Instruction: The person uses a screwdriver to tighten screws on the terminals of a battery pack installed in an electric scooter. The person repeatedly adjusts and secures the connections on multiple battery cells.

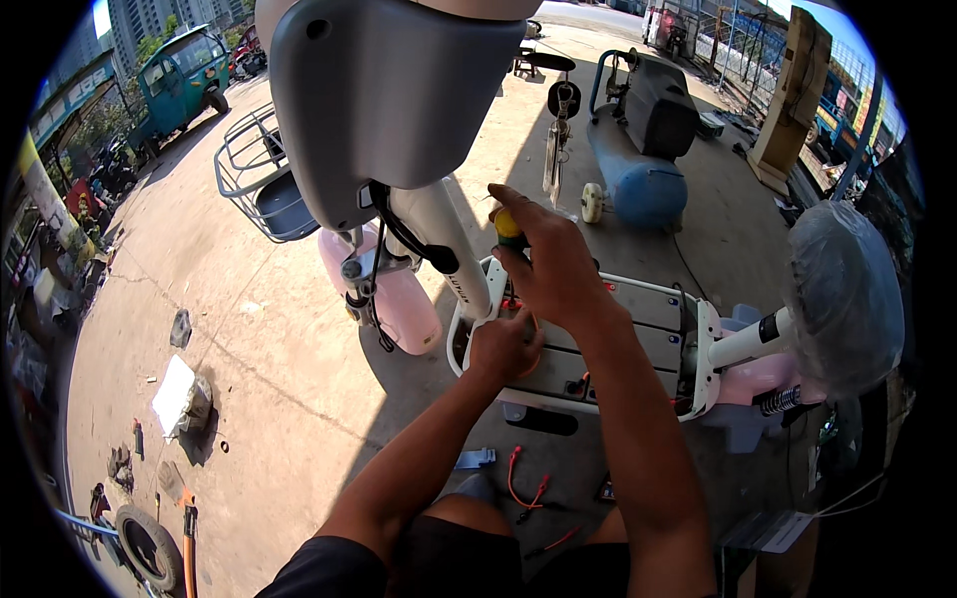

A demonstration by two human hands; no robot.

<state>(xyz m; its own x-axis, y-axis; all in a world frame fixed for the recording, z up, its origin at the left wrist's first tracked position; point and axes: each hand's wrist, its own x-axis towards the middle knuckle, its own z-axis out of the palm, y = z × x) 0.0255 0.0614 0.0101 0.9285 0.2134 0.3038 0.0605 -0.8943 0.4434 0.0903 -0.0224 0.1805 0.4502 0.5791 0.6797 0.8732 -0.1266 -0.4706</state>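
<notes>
My right hand (556, 267) grips a screwdriver by its yellow and dark handle (509, 227), held upright with the shaft pointing down. Just below, my left hand (501, 346) is closed low over the front end of the battery pack, beside an orange cable (535, 344). Whatever its fingers pinch is hidden. Several grey batteries (638, 317) lie side by side in the white frame (706, 344) of an electric scooter. The scooter's white steering column (431, 224) and grey front panel (389, 100) rise at the left of my hands.
A plastic-wrapped seat (847, 289) stands at the right. Beyond the scooter is a blue air compressor (643, 189). A wire basket (274, 189) and pink front fender (394, 294) are left. Red leads (523, 483) lie near my legs; a tyre (148, 546) lies at lower left.
</notes>
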